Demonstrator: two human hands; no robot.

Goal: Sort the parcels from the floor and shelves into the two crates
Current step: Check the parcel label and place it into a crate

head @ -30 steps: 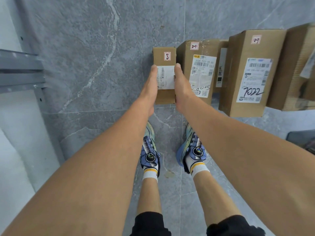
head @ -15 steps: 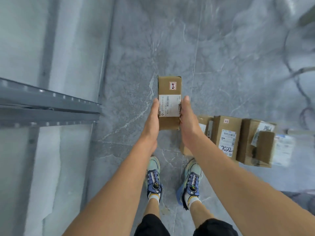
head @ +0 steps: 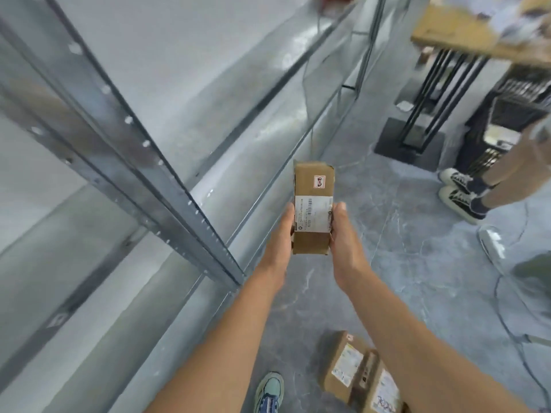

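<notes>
A small brown cardboard parcel (head: pixel 313 210) with a white shipping label and a small red-marked sticker is held up in front of me, well above the floor. My left hand (head: pixel 280 236) grips its left side and my right hand (head: pixel 346 242) grips its right side, thumbs lying along the edges. Two more brown parcels (head: pixel 357 374) with white labels stand on the grey floor at the bottom, partly hidden behind my right forearm. A black crate (head: pixel 504 120) stands at the far right.
A grey metal shelf rack (head: pixel 143 162) fills the left side. A black metal stand (head: pixel 417 135) under a wooden tabletop (head: pixel 465 34) is at the upper right. Another person's legs and sneakers (head: pixel 459 189) stand beside the crate. A cable (head: pixel 507 320) runs over the floor.
The parcel has been lifted from the row on the floor and carried upward in both hands. My view has swung up and forward, leaving the other parcels low in the frame.
</notes>
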